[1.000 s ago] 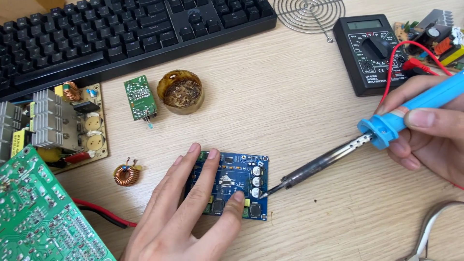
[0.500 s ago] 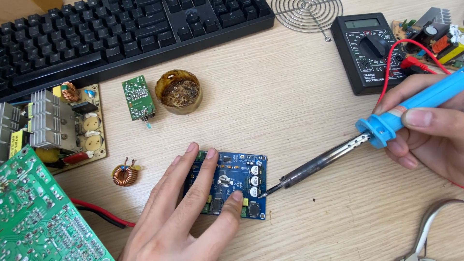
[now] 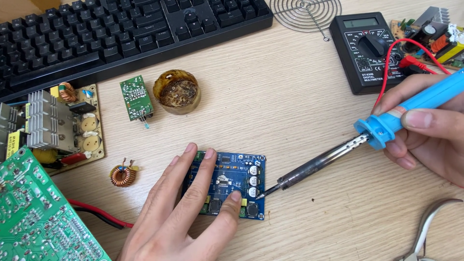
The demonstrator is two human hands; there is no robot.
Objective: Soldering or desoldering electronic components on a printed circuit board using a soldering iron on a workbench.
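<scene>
Wooden worktop [image 3: 299,96] carries a black keyboard [image 3: 121,34] along its far edge and a black meter [image 3: 372,48] near the far right corner. Near the front edge, the left hand [image 3: 179,217] lies open, fingers flat on a small blue circuit board [image 3: 237,179]. The right hand [image 3: 425,135] grips a blue-handled soldering iron [image 3: 357,145], its tip touching the board's right edge.

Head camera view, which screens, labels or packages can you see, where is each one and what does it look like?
Multimeter: upper right of the table, black rectangular body, round dial.
Its screen: top of the multimeter, small grey-green rectangle, blank.
Its dial markings: small white print ringing the dial.
No packages or signs in view.
</scene>
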